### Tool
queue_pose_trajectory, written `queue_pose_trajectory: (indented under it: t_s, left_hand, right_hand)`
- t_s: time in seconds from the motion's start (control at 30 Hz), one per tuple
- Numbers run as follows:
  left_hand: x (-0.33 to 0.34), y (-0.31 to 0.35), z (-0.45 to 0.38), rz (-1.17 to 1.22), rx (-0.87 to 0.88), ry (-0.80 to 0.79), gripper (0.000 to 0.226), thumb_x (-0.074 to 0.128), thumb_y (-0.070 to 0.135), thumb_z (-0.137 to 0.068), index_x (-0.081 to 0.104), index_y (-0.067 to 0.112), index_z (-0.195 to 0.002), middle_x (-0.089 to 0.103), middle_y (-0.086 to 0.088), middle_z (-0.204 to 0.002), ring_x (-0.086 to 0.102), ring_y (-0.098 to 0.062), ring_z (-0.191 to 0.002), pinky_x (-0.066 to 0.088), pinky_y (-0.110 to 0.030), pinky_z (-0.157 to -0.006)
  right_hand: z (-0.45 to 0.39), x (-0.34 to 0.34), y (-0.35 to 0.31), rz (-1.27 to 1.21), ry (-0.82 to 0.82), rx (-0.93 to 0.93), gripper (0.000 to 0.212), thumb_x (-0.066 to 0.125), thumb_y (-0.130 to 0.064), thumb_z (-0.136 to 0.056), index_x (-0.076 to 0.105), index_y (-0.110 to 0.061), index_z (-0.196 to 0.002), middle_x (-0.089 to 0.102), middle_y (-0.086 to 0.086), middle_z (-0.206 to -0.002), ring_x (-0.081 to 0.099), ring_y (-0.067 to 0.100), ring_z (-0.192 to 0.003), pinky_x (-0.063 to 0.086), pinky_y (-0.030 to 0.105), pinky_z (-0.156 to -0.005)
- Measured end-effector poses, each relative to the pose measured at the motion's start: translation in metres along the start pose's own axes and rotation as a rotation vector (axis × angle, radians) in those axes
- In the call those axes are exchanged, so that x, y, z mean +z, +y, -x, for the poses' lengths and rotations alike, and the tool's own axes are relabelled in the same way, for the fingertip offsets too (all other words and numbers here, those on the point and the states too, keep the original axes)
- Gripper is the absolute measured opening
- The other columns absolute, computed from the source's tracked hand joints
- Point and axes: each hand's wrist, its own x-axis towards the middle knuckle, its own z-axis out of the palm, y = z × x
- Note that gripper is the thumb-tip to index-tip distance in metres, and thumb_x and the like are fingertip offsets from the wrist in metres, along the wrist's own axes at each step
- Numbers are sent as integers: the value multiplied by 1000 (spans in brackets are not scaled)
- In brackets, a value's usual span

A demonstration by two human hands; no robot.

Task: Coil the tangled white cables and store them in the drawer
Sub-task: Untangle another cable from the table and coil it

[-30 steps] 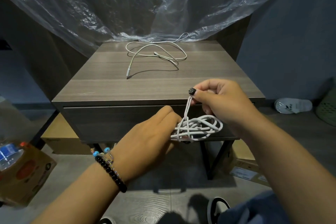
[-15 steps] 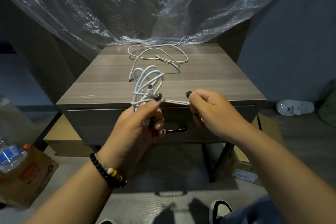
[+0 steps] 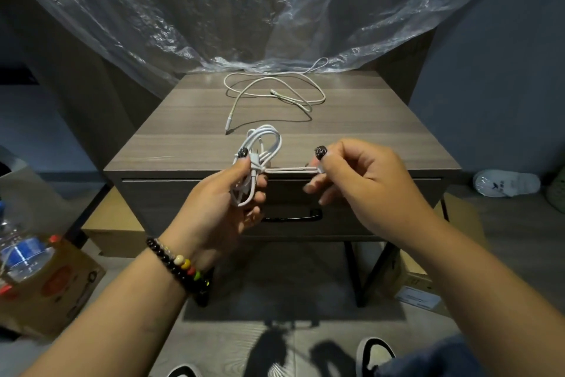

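The lower part of the coiled white cable bundle is hidden inside the left hand, and the cable's free end disappears into the right hand, so its plug cannot be made out. The left hand, at centre frame, is curled round the bundle, thumb pressed on its front; the loops stand upright above the fist. The right hand, right of centre, pinches the cable's tail between thumb and forefinger, the other fingers loosely curled. That tail runs taut and level, left to right, between the 2 hands, in front of the closed grey wooden drawer with its black handle. A second loose white cable sprawls on the grey wooden surface at upper centre, 1 plug end pointing toward the viewer, its far loop slipping under crinkled clear plastic sheeting.
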Motion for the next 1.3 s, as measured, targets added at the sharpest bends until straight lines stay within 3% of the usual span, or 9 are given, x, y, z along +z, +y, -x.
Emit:
queue_pose_trajectory:
  t_s: [0.1,0.23,0.37,0.47,0.57,0.73,0.9,1.17,1.3]
  left_hand:
    - [0,-2,2,11,13,-18,23,47,29,-95,60,12,-104,58,3,-67,49,-7,-53,37,-18,-49]
    - [5,-6,5,98,-52,-59,24,56,25,-77,64,6,-88,62,-5,-70,58,-11,-54,48,-21,-48]
    - [6,-2,7,193,-133,-115,24,56,16,-72,73,-1,-71,69,-14,-76,70,-21,-62,59,-34,-58]
    - [6,-3,12,163,-140,-206,18,62,9,-70,71,-1,-82,69,-20,-84,72,-29,-74,58,-47,-70]
    - [0,-5,11,178,-148,-380,57,89,9,-50,68,-1,-103,68,-23,-101,71,-33,-89,58,-50,-75]
    - [-4,-6,9,135,-138,-526,72,88,12,-59,57,-1,-123,64,-23,-118,68,-30,-100,56,-46,-79]
    - [-3,-6,7,90,-130,-533,65,89,17,-59,65,7,-119,68,-17,-112,70,-26,-96,58,-44,-77]
    - [-7,-7,8,-19,-111,-496,62,94,25,-49,72,8,-104,71,-19,-96,72,-28,-86,59,-38,-66]
    - [-10,-3,8,52,-128,-576,55,88,26,-62,70,4,-109,69,-22,-109,69,-30,-100,58,-39,-74]
  right_hand:
    - [2,2,-9,-430,-39,112,25,45,-8,-97,59,3,-80,73,12,-98,69,22,-69,55,25,-56]
    - [3,6,-15,-689,-82,228,33,38,-15,-99,60,5,-86,71,15,-79,69,24,-66,53,25,-53]
    - [0,3,-8,-321,28,247,24,54,-25,-95,51,-10,-78,55,0,-58,57,17,-52,46,27,-48]
    - [0,2,-3,-44,9,228,20,70,-20,-83,52,-13,-78,50,-4,-54,47,12,-49,40,29,-50]
    - [1,-2,-5,99,-42,194,13,74,-20,-79,66,-11,-83,62,3,-64,51,7,-56,43,24,-54]
    - [2,-15,-12,94,-77,196,7,76,-20,-78,76,-13,-79,72,2,-74,59,-1,-62,45,12,-56]
    - [3,-17,-12,93,-121,186,5,74,-15,-81,77,-17,-77,73,-5,-71,62,-3,-64,45,8,-56]
    - [5,-18,-16,83,-192,195,2,75,-12,-78,76,-13,-79,73,6,-77,65,11,-71,52,23,-67]
    - [5,-22,-17,14,-201,215,5,72,-9,-81,75,-13,-81,71,-1,-70,61,1,-63,47,12,-57]
